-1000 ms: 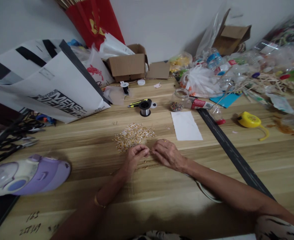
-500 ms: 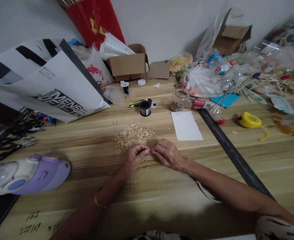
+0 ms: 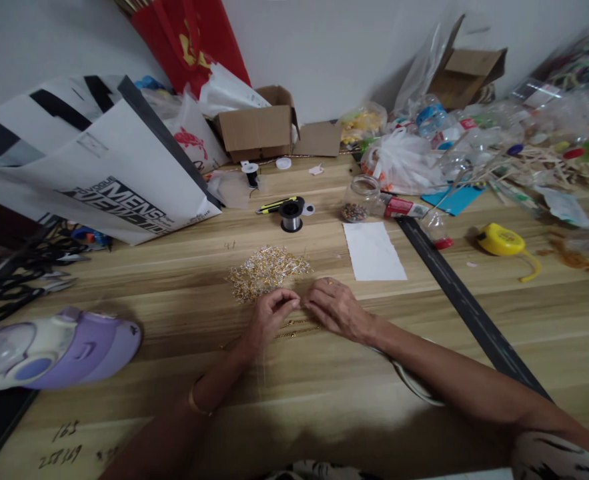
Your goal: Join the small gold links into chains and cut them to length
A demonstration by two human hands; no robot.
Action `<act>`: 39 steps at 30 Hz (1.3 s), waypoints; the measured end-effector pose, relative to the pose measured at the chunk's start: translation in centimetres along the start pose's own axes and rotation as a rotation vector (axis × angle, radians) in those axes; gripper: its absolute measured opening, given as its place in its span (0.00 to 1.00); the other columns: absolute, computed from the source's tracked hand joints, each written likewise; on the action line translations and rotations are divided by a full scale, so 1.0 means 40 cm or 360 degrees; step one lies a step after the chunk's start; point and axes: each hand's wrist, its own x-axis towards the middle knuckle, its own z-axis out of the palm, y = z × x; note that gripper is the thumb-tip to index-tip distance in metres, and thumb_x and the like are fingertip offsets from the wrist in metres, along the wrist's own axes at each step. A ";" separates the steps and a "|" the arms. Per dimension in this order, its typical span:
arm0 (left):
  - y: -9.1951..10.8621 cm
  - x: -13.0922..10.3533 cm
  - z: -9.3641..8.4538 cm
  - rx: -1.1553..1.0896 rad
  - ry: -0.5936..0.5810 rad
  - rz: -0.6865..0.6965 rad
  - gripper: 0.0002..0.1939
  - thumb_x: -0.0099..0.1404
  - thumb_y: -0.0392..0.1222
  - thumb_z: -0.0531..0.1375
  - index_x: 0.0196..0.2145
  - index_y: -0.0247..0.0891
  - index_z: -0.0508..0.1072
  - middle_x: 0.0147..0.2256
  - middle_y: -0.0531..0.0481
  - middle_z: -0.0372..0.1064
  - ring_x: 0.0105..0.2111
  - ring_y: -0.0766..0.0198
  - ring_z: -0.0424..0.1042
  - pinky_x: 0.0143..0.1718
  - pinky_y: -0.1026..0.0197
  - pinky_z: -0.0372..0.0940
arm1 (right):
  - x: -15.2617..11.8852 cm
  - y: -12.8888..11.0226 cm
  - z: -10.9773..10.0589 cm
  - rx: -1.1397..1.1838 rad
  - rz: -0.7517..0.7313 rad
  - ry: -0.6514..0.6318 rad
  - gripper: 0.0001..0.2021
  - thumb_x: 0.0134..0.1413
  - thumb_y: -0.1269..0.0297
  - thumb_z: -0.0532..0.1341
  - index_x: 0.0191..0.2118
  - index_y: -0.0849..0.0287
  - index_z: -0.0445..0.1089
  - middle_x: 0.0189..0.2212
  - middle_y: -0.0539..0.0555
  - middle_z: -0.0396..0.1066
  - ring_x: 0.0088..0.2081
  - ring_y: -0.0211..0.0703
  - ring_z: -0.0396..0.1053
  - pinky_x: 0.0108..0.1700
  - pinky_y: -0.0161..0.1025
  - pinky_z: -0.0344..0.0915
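My left hand (image 3: 273,316) is closed in a pinch, thumb against fingers, just below a pile of small gold and clear beads (image 3: 267,272). What it pinches is too small to make out. Beside it on the right, my right hand (image 3: 338,309) has its fingers bent together, fingertips close to those of my left hand; anything between them is hidden. Thin gold chains (image 3: 294,331) lie on the wooden table (image 3: 304,393) under and between my hands. A loop of pale cord (image 3: 414,387) passes beneath my right forearm.
Behind the beads stand a wire spool (image 3: 291,217), a yellow cutter (image 3: 275,205) and a bead jar (image 3: 360,200). White paper (image 3: 374,251) and a yellow tape measure (image 3: 499,240) lie right. Scissors (image 3: 24,290) and a purple device (image 3: 84,350) are left.
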 end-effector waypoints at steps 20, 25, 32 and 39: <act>0.018 0.002 0.001 -0.0207 -0.0110 -0.0167 0.09 0.51 0.43 0.65 0.25 0.34 0.72 0.22 0.53 0.67 0.25 0.68 0.65 0.29 0.66 0.60 | 0.002 -0.006 0.002 0.0089 0.0056 0.0079 0.07 0.62 0.68 0.51 0.34 0.60 0.65 0.29 0.55 0.68 0.32 0.42 0.63 0.37 0.39 0.60; 0.007 0.004 0.001 -0.0176 -0.0091 -0.0147 0.08 0.52 0.42 0.64 0.26 0.34 0.73 0.23 0.52 0.68 0.26 0.67 0.66 0.31 0.66 0.61 | -0.001 0.000 0.006 0.0180 0.0110 0.0090 0.06 0.62 0.68 0.52 0.34 0.60 0.65 0.29 0.54 0.69 0.32 0.42 0.63 0.37 0.38 0.60; 0.001 0.001 0.004 -0.0052 0.0004 -0.0070 0.06 0.52 0.40 0.64 0.28 0.34 0.74 0.27 0.51 0.71 0.29 0.66 0.68 0.33 0.66 0.62 | 0.001 0.026 0.007 0.0683 0.0610 0.0207 0.06 0.60 0.66 0.54 0.32 0.60 0.65 0.28 0.51 0.67 0.30 0.38 0.64 0.33 0.34 0.60; -0.017 0.005 0.003 -0.0038 0.0027 -0.0050 0.09 0.53 0.41 0.64 0.32 0.34 0.75 0.30 0.49 0.73 0.31 0.64 0.70 0.35 0.64 0.64 | 0.008 0.017 0.002 0.0887 0.0665 0.0164 0.07 0.59 0.64 0.56 0.32 0.61 0.66 0.27 0.51 0.66 0.30 0.38 0.63 0.32 0.33 0.59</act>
